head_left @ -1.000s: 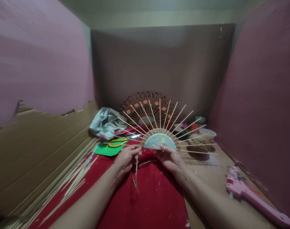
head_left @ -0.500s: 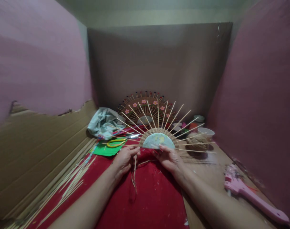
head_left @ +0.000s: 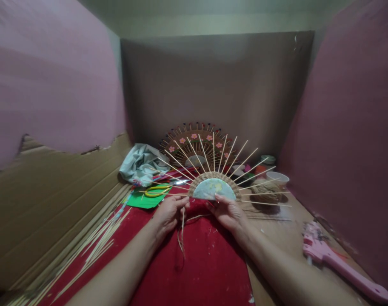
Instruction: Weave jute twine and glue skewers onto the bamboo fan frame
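Reaching forward from the lower edge, both bare forearms slant inward, wrists low, the two hands level with each other and a little apart. The left hand [head_left: 172,211] has its fingers curled, thumb and forefinger closed in a pinch on the left end of one half-round fan piece [head_left: 205,190], made of a pale blue-green half disc with a yellow patch, a woven straw-coloured rim and more than a dozen thin pale sticks spread like rays. The right hand [head_left: 227,212] grips its flat lower edge near the right end, thumb lying over the front, the other fingers bent beneath. One thin tan twine [head_left: 182,233] hangs in a loop below the left fingers, a strand of it crossing towards the right hand; whether the fingers pinch it I cannot tell.

The fan piece is held above a deep red cloth [head_left: 197,267], in front of one larger brown fan [head_left: 201,139] showing six pink flowers. To the left lie one crumpled pale blue cloth [head_left: 142,163], one bright green sheet [head_left: 141,202] under a yellow-handled tool [head_left: 158,187], and many loose pale sticks [head_left: 100,250], overlapping too much to count. To the right are one brown ball of twine [head_left: 264,191], one white plastic cup [head_left: 281,181] and one pink glue gun [head_left: 324,253], its small markings too blurred to read
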### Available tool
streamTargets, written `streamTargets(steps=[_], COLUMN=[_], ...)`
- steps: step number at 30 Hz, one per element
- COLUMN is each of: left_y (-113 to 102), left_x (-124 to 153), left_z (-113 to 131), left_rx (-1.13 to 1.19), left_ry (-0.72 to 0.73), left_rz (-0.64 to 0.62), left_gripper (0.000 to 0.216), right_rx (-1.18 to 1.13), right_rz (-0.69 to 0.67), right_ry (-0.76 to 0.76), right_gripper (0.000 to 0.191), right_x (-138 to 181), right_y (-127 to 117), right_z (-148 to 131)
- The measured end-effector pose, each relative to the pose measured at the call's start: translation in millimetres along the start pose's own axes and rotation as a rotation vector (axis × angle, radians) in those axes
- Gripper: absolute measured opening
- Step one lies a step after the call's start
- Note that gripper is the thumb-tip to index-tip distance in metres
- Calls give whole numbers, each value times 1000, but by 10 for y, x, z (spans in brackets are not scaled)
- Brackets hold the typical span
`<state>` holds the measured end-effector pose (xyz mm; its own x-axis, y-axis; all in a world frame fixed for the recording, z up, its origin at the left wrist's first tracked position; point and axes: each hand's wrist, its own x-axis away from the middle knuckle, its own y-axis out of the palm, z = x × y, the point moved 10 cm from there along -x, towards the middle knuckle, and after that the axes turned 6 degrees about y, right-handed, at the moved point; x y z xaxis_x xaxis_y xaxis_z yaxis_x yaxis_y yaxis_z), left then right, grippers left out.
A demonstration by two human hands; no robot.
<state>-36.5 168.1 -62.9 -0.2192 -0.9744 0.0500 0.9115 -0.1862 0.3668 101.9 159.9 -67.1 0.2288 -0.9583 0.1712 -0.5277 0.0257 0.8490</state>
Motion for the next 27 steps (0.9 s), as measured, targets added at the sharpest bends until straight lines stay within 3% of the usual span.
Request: streamTargets(steps=[27], left_y=[78], left_x=[31], left_z=[-13], left_rx=[37], left_ry=[-4], left_rz=[-41], left_gripper=[19], right_rx=[5], right_rz=[24], right_ry=[8], right_gripper=[16], right_x=[-1], right_y=[-42], right_z=[27])
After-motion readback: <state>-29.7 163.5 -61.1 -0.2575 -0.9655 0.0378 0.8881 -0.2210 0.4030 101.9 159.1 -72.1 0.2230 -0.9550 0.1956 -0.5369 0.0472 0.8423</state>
